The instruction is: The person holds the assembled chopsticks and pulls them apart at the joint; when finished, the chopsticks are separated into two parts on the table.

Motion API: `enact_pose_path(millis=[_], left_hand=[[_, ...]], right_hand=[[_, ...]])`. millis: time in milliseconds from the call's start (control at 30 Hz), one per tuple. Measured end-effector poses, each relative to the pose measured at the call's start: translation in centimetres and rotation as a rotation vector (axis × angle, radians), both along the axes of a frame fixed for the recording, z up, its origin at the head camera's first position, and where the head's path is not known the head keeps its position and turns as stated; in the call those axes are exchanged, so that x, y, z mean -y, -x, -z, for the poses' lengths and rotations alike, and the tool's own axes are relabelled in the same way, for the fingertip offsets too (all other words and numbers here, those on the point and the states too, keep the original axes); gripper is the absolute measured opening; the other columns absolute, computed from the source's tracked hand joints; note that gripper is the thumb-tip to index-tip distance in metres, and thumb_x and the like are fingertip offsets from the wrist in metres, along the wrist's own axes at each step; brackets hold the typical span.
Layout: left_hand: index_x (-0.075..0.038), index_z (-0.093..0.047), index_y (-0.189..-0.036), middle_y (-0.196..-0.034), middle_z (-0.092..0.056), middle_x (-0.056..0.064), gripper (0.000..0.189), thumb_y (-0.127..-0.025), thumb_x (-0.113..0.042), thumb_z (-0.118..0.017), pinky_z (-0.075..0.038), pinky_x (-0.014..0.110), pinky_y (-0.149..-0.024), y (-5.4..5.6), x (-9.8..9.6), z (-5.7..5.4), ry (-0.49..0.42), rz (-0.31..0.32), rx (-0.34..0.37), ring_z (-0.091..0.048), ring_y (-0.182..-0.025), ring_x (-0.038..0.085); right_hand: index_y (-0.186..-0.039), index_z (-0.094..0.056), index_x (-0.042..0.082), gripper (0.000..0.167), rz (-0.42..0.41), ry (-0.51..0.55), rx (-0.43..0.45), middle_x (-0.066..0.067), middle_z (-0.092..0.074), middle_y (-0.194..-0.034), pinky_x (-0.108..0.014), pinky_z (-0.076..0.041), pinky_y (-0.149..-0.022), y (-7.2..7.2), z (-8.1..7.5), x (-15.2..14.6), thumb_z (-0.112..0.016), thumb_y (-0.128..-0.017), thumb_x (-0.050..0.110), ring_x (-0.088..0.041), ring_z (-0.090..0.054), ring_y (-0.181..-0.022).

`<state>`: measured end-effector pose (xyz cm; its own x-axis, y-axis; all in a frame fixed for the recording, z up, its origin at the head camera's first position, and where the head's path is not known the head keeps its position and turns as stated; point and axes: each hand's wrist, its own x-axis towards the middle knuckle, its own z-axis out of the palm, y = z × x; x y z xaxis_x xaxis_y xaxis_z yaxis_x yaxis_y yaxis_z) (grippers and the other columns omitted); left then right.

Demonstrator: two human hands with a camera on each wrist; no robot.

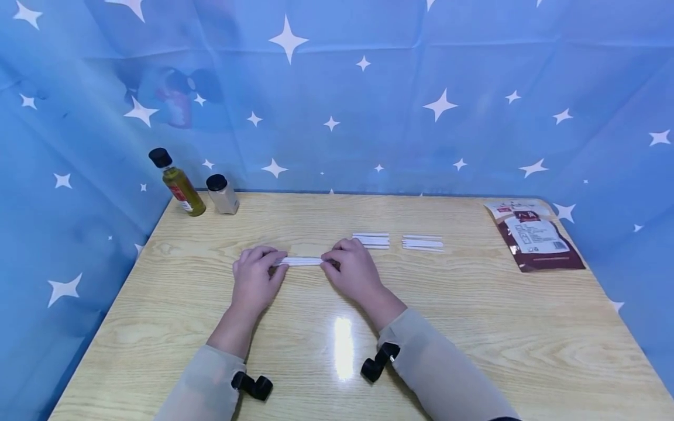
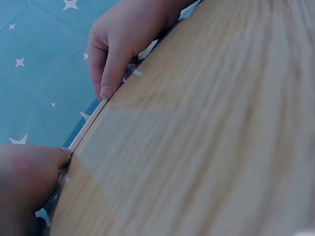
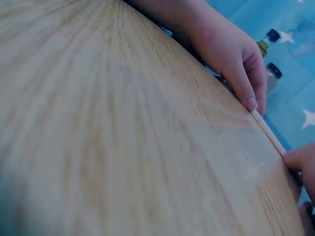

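A small row of thin white sticks lies crosswise on the table, with a hand at each end. My left hand pinches the left end between thumb and fingers. At the right end, my right hand pinches in the same way. Behind and beside the right hand is a second group of white sticks, its left end partly covered by that hand. Further right lies a third group of white sticks. Both wrist views show the held sticks edge-on, low against the tabletop.
An oil bottle and a black-capped jar stand at the back left of the wooden table. A maroon and white pouch lies at the back right. A blue star-patterned cloth hangs behind.
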<state>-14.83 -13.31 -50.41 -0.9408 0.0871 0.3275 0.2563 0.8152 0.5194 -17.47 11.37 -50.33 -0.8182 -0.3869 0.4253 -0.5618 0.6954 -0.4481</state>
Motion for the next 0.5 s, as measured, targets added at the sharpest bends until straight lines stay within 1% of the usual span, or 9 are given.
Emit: enact_pose_path(millis=[33,133,200,267,367,500], left_hand=[[-0.012,-0.081,-0.12,-0.126,-0.071,0.011,0.025,-0.097,-0.023,-0.082,-0.038,0.056,-0.095,-0.02,-0.02,-0.02,-0.004,-0.002,0.002,-0.057,-0.118,0.036],[-0.012,-0.081,-0.12,-0.126,-0.071,0.011,0.026,-0.096,-0.023,-0.082,-0.038,0.057,-0.095,-0.06,-0.09,-0.02,-0.012,-0.004,0.006,-0.057,-0.119,0.036],[-0.012,-0.081,-0.12,-0.126,-0.071,0.011,0.026,-0.096,-0.024,-0.083,-0.038,0.057,-0.095,-0.05,-0.15,-0.05,-0.013,-0.005,0.008,-0.057,-0.119,0.036],[-0.012,-0.081,-0.12,-0.127,-0.071,0.011,0.026,-0.096,-0.024,-0.082,-0.038,0.057,-0.096,0.0,-0.16,-0.08,-0.013,-0.006,0.011,-0.057,-0.12,0.036],[-0.012,-0.081,-0.12,-0.127,-0.071,0.011,0.026,-0.097,-0.023,-0.082,-0.037,0.057,-0.097,0.02,-0.17,-0.15,-0.016,-0.008,0.018,-0.056,-0.12,0.036],[-0.012,-0.081,-0.12,-0.128,-0.07,0.011,0.026,-0.097,-0.023,-0.082,-0.037,0.056,-0.097,-0.09,-0.19,-0.26,-0.023,-0.015,0.038,-0.055,-0.121,0.036]], right_hand=[[-0.101,-0.086,0.013,0.009,0.006,-0.001,0.023,-0.002,-0.072,-0.099,-0.053,-0.042,-0.113,0.0,-0.06,0.02,-0.082,-0.096,0.021,-0.025,-0.064,-0.094],[-0.102,-0.085,0.015,0.009,0.028,-0.002,0.109,0.001,-0.07,-0.099,-0.046,-0.047,-0.103,-0.02,-0.3,0.06,-0.081,-0.098,0.022,-0.022,-0.062,-0.094],[-0.103,-0.084,0.016,0.009,0.041,-0.003,0.161,0.003,-0.069,-0.098,-0.043,-0.047,-0.096,-0.02,-0.45,0.08,-0.08,-0.098,0.023,-0.02,-0.06,-0.093],[-0.103,-0.083,0.016,0.009,0.05,-0.005,0.195,0.004,-0.068,-0.097,-0.041,-0.046,-0.093,0.02,-0.63,0.12,-0.079,-0.099,0.024,-0.019,-0.059,-0.091],[-0.105,-0.083,0.016,0.01,0.054,-0.019,0.223,0.004,-0.068,-0.096,-0.041,-0.045,-0.094,0.08,-0.85,0.17,-0.079,-0.099,0.024,-0.017,-0.058,-0.09],[-0.105,-0.082,0.016,0.01,0.052,-0.031,0.229,0.005,-0.068,-0.095,-0.041,-0.045,-0.091,0.06,-1.0,0.24,-0.079,-0.099,0.024,-0.017,-0.058,-0.089]])
